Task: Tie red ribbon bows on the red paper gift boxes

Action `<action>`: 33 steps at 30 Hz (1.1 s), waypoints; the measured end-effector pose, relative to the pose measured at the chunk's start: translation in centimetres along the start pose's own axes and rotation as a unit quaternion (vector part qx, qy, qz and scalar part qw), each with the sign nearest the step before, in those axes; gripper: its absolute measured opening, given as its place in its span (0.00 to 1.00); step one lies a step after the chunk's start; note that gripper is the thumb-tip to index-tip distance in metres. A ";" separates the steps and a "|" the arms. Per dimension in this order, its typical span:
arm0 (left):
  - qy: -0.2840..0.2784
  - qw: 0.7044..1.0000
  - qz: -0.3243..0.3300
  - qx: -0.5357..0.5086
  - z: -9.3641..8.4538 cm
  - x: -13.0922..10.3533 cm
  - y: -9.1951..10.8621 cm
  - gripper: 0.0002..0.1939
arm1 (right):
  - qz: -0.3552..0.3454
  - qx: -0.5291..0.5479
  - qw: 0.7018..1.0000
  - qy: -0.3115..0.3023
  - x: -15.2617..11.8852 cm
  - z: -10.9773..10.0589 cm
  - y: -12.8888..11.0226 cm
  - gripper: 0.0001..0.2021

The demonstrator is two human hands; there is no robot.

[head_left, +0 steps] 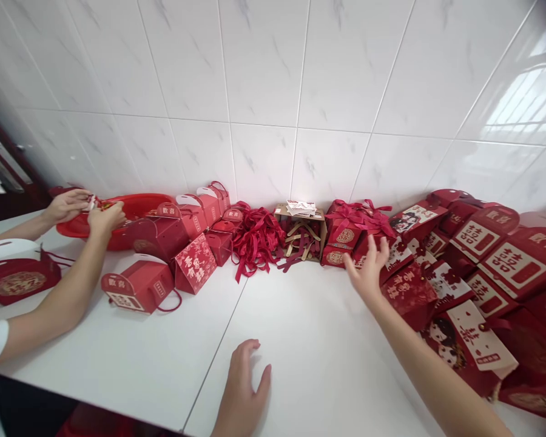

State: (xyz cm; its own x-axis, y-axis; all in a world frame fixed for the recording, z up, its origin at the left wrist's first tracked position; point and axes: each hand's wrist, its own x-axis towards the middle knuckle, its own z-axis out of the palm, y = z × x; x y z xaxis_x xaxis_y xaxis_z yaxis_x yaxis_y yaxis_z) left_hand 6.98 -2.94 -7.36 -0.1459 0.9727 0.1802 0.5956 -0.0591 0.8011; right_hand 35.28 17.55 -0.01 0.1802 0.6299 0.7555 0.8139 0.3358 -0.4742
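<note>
My left hand (246,388) hovers over or rests on the white tabletop near its front edge, thumb and fingers apart, with nothing in it. Farther out, my right hand (368,270) reaches toward a stack of small red gift boxes (344,235) topped with ribbon bows. Its fingers are spread and hold nothing; whether a fingertip touches a box I cannot tell. Left of that stack stands an open cardboard box (321,230) of dark red and gold strips, with printed cards (301,207) on top. Beside it lies a heap of loose red ribbons (257,240).
A large pile of red gift boxes (482,261) fills the right side. More handled boxes (139,282) stand at the left. There, a co-worker's hands (104,218) handle small wrapped items over a red plastic basin (141,200). A tiled wall (264,73) bounds the back.
</note>
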 end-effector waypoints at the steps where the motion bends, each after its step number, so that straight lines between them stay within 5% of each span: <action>1: -0.006 1.000 -0.004 0.000 -0.2 0.0 0.3 0.16 | -0.019 0.019 0.999 -0.036 -1.2 0.7 -1.3 0.36; 4: -0.018 1.000 -0.005 0.008 -0.4 0.0 0.9 0.15 | -0.075 0.088 0.973 -0.198 -4.3 3.9 -5.4 0.30; 8: -0.026 0.999 0.008 0.020 -0.4 0.0 1.0 0.12 | -0.129 0.112 0.927 -0.335 -6.7 9.6 -10.1 0.28; 12: -0.026 1.000 0.005 0.012 -0.6 -0.2 0.8 0.12 | -0.114 0.086 0.904 -0.404 -7.7 13.2 -12.3 0.29; 15: -0.023 1.000 0.005 0.000 -0.6 -0.2 0.8 0.12 | -0.102 0.065 0.900 -0.418 -8.1 13.2 -12.2 0.28; 20: -0.004 1.000 0.014 0.001 -0.6 -0.2 0.6 0.12 | -0.140 0.060 0.893 -0.424 -9.4 9.8 -10.8 0.32; 24: -0.012 0.998 0.041 0.047 -0.5 -0.3 0.4 0.17 | -0.179 0.060 0.880 -0.436 -11.9 4.7 -10.2 0.31; 29: -0.092 0.974 0.142 0.149 -0.5 -0.4 0.9 0.33 | -0.280 0.090 0.855 -0.427 -17.8 -3.4 -9.2 0.30; 33: -0.149 0.952 0.191 0.186 -0.7 -0.3 1.7 0.33 | -0.336 0.101 0.852 -0.389 -22.4 -7.7 -7.2 0.26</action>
State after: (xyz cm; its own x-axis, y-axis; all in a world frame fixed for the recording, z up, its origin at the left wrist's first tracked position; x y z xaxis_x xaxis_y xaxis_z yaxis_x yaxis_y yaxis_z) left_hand 7.48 -3.47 -5.70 0.3344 0.9202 0.2035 0.8076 -0.3911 0.4415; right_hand 29.64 -4.38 -10.05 -0.7725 0.4959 0.3966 0.4643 0.8672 -0.1800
